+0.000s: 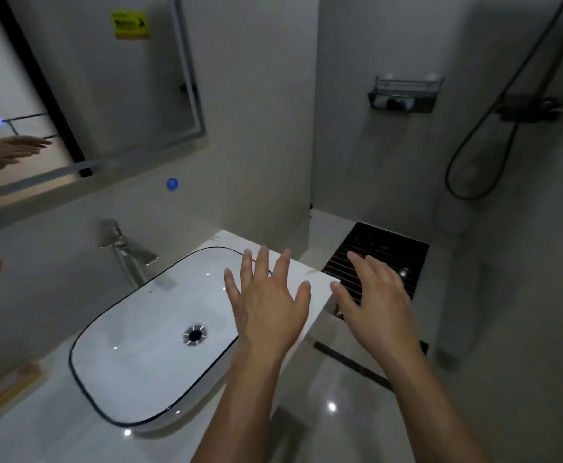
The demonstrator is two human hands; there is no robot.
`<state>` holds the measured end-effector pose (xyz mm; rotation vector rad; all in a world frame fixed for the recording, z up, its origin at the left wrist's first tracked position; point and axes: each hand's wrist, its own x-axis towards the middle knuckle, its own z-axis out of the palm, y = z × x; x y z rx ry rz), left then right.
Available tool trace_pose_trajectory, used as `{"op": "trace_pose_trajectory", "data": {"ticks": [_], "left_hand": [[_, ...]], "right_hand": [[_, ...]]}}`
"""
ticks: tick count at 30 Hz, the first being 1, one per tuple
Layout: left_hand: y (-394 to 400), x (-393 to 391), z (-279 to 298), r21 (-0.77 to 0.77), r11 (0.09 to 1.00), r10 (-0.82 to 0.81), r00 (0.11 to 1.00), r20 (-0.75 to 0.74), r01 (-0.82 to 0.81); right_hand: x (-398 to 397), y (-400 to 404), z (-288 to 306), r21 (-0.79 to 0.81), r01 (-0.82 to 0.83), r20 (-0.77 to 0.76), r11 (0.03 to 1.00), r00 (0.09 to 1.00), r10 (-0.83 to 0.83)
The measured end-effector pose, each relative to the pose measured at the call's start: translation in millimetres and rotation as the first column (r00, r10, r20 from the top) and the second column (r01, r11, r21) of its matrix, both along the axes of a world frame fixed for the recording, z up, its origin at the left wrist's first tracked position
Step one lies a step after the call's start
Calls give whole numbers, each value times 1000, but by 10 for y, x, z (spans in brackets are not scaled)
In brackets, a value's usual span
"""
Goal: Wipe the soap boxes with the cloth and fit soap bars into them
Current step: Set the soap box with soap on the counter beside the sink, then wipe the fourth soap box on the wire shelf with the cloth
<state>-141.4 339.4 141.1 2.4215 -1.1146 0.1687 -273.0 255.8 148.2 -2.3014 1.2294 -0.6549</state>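
hovering over the basin (86,345), left hand (268,304) and right hand (375,300) both spread flat, holding nothing — no cloth or soap box clearly in view, maybe that blurred orange packet (6,387) on the counter. boxes likely light, stiff, slick — grip by the sides.

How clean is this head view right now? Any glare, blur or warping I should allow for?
Head view: dim, greyish light; small bright glare spots on the sink rim and the glossy floor; wide-angle bending tilts the mirror and walls; the orange packet at the left edge is smeared, and the wall shelf and shower hose look soft; the left hand and right hand read fairly sharp.
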Motion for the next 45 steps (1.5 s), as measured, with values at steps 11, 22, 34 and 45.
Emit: {"op": "trace_pose_trajectory", "data": {"ticks": [11,22,34,45], "left_hand": [[-1370,-610,-135,21,964,-264,964,-35,264],[-3364,-310,-169,20,900,-434,900,-36,435],[-5549,398,-192,21,870,-489,869,-76,492],[-7020,1115,-332,34,924,-377,923,-76,380]], "right_hand": [[-856,-1055,-168,73,253,3,965,967,-254],[-614,-2741,-174,36,395,-45,918,918,-393],[121,-4706,-129,15,483,-115,875,870,-479],[842,-6431,-198,63,375,-83,925,925,-370]]}}
